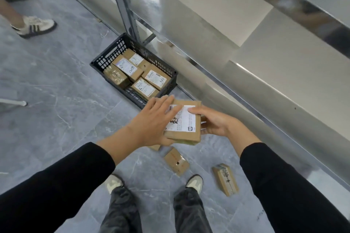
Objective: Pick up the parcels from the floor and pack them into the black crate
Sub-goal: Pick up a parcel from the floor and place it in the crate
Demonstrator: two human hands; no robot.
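**Carrying a parcel toward the crate**

Both hands are clamped on a flat brown cardboard parcel with a white shipping label, held in the air. The left hand lies flat across the label with its thumb under the near edge; the right hand grips the opposite side, thumb on top. A second thin package seems pressed underneath, though this is hard to confirm.

The black slotted plastic crate sits on the grey marble-pattern floor just beyond the fingertips, already holding about five labelled boxes. To do this well, I would keep the parcel level, carry it forward over the near rim and lay it flat on top of the boxes rather than dropping it.

Below the hands, a small brown box and a taped carton remain on the floor, with a corner of another under the left wrist.
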